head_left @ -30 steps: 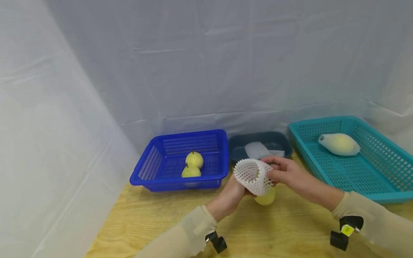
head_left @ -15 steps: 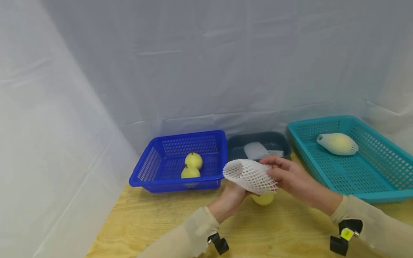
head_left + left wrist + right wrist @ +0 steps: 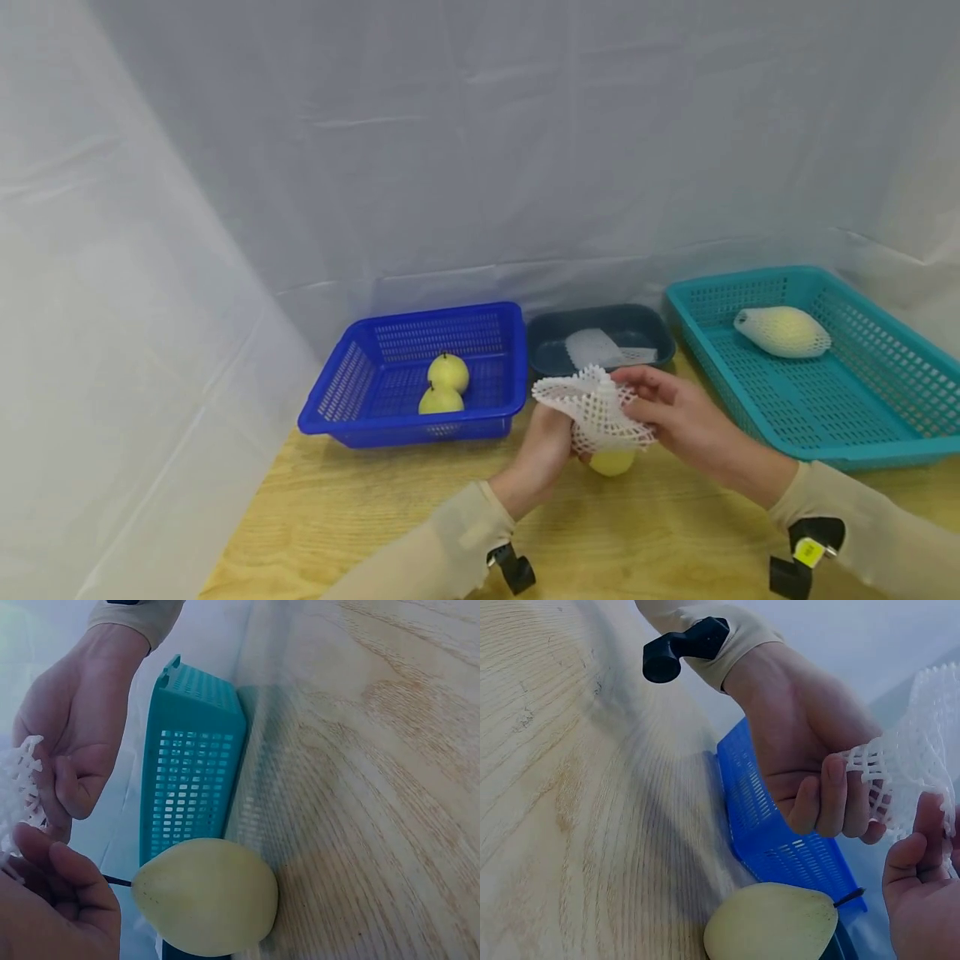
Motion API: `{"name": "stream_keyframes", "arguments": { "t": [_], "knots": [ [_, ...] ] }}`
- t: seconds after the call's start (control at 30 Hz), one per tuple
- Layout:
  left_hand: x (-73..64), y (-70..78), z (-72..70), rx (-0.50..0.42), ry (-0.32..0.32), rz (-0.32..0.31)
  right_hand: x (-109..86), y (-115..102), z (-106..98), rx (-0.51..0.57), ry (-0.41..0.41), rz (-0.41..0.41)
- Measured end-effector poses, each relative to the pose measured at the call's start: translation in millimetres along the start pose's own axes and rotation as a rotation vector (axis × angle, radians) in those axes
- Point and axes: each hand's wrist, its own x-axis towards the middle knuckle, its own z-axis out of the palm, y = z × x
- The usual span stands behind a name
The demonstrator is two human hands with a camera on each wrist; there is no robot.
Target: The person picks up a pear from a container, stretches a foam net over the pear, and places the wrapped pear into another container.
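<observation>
Both hands hold a white foam fruit net (image 3: 600, 408) above the wooden table. My left hand (image 3: 542, 450) grips its left and lower part, partly hidden behind the mesh. With thumb and fingers, my right hand (image 3: 678, 417) pinches the net's right edge. Below the hands, a yellow pear (image 3: 210, 896) stands upright on the table, stem up, apart from the fingers in the left wrist view. In the head view the net hides its top. The right wrist view shows the left fingers curled into the mesh (image 3: 900, 765).
Two pears (image 3: 444, 385) lie in a blue basket (image 3: 352, 429) at the left. Behind the hands, a dark tray (image 3: 547, 333) contains more white foam nets (image 3: 596, 346). A teal basket (image 3: 757, 417) on the right holds a net-wrapped pear (image 3: 783, 331).
The net has turned and been reshaped between the hands: its wide mouth, facing up and left before, now looks flattened and folded. Both hands stay near the same place; the pear below has not moved.
</observation>
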Motion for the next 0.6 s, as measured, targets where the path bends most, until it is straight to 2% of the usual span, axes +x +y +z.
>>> {"name": "stream_keyframes", "arguments": {
  "t": [0.17,0.43,0.6],
  "knots": [
    [2.9,-3.4,-1.6,0.049,0.006,0.014,-0.9,5.8,-3.1,-0.02,0.025,-0.036],
    [6.6,-10.0,-5.4,0.101,0.058,-0.074,0.9,16.3,-5.7,-0.04,0.099,-0.012],
    [7.6,-14.9,-5.9,0.116,0.084,-0.096,0.1,20.9,-5.1,-0.076,0.14,0.02]
  ]
}}
